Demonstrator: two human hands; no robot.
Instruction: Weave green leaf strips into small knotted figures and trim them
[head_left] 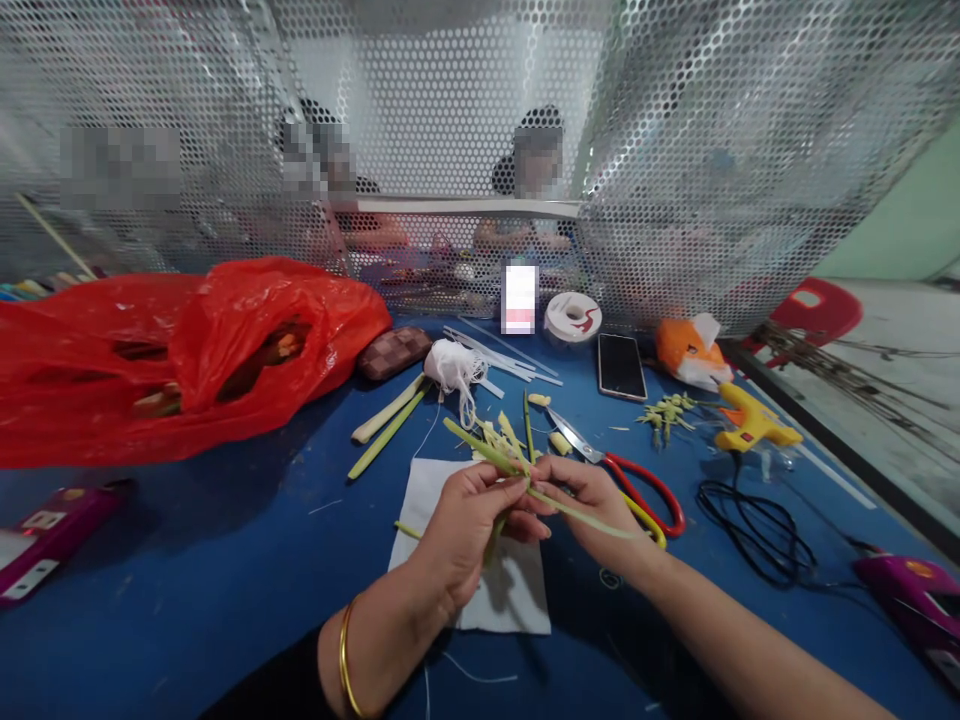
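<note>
My left hand (476, 510) is closed, fingertips pinching pale green leaf strips (484, 447) that look like split lemongrass stalk. The fingers of my right hand (589, 505) meet it and pinch the same strips, one long end trailing across toward my right wrist. Fingers hide the spot where the strips cross. Below my hands lies a white paper sheet (517, 605). Red-handled scissors (592, 450) rest just beyond my right hand, with a yellow handle (649, 520) beside them. Two uncut stalks (390, 430) and a bundle of white string (454, 370) lie farther left.
A red plastic bag (187, 370) fills the left side, near a brown checkered pouch (395, 353). At the right are a phone (621, 366), yellow glue gun (757, 420), black cable (757, 530) and tissue pack (690, 350). Behind a perforated metal screen (450, 100) sit other people.
</note>
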